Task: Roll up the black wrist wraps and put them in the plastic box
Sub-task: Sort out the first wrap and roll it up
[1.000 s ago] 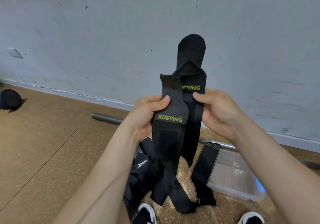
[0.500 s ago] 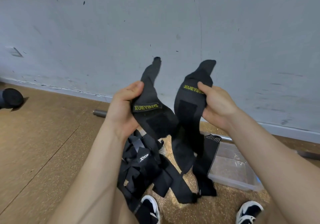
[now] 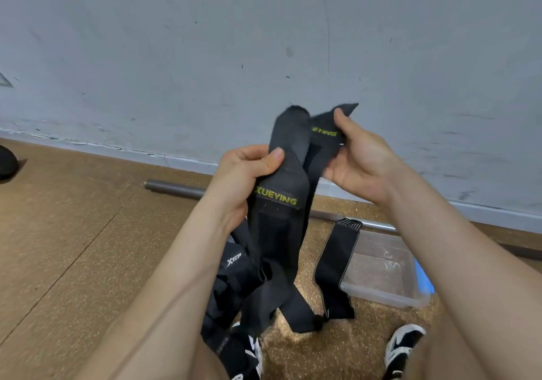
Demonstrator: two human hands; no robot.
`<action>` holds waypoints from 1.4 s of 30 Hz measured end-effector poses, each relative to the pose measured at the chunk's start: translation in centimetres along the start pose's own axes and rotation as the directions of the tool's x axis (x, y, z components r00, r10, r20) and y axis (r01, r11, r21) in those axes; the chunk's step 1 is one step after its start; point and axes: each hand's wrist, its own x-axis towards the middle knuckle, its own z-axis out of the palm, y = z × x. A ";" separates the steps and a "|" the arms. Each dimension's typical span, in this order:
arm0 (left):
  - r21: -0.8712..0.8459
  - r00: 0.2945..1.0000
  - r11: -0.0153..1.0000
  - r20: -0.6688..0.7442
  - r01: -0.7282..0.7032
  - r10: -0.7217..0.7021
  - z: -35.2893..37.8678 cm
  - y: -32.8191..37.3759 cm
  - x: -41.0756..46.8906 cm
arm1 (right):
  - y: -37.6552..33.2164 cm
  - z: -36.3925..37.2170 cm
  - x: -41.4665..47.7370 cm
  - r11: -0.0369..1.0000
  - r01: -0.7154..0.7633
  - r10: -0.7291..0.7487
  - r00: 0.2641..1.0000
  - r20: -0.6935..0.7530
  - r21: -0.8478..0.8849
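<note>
A pale grey, scuffed painted wall (image 3: 264, 42) fills the upper half of the view and meets a brown cork-textured floor (image 3: 73, 233) along a light skirting edge. A long grey metal bar (image 3: 176, 188) lies on the floor parallel to the wall, passing behind the forearms. A clear rectangular plastic box (image 3: 384, 271) sits open on the floor at lower right, just in front of the bar, with a blue piece at its right end. One flat black wrist wrap with grey edging (image 3: 337, 265) lies draped over the box's left rim, its lower end on the floor. A heap of black straps and fabric marked "XTEP" (image 3: 231, 285) lies on the floor beneath the left forearm. Two black-and-white shoes appear at the bottom edge, the left shoe (image 3: 252, 353) and the right shoe (image 3: 403, 343). Held up in mid-air are two black wrist wraps with yellow "XUEYING" labels: the nearer wrap (image 3: 281, 224) hangs down to the floor and is pinched between thumb and fingers of the left hand (image 3: 243, 174); the farther wrap (image 3: 322, 136) is clasped at its upper end by the right hand (image 3: 360, 159), thumb on top. The two wraps overlap each other between the hands.
</note>
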 end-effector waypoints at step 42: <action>-0.005 1.000 1.000 -0.005 -0.009 0.009 0.3 -0.7 -0.9 | 0.8 -0.3 -2.1 0.980 0.086 -0.054 0.983 0.175 -0.180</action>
